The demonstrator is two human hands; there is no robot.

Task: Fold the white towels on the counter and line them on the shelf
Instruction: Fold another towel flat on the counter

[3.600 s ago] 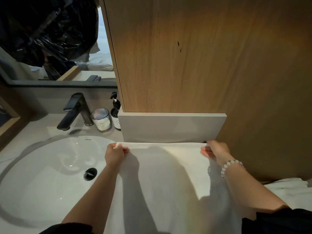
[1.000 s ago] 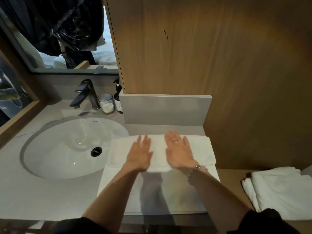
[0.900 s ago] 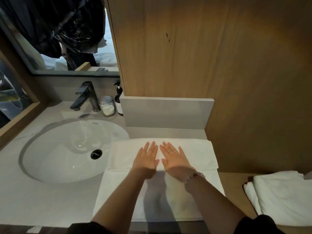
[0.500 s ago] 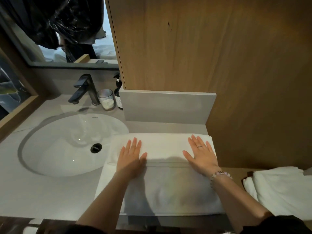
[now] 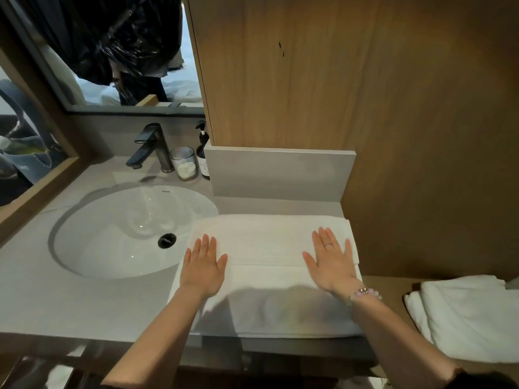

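Observation:
A white towel (image 5: 266, 242) lies flat on the grey counter (image 5: 84, 301) to the right of the sink, its far part folded back over itself. My left hand (image 5: 203, 266) rests flat with spread fingers on the towel's left side, across the fold edge. Near the towel's right edge my right hand (image 5: 331, 262) presses down flat, a ring on one finger and a bead bracelet at the wrist. Neither hand grips the cloth. More folded white towels (image 5: 466, 315) lie lower down at the right on a wooden surface (image 5: 384, 287).
A white oval sink (image 5: 126, 228) with a dark drain sits left of the towel. Behind it stand a dark tap (image 5: 153, 147), a glass (image 5: 184, 162) and a pump bottle (image 5: 202, 153). A grey upstand (image 5: 280, 175) and wooden wall panels close the back and right.
After folding the far edge toward me, my hands swept from the middle of the towel outward to its left and right ends. They have barely moved over the last half second.

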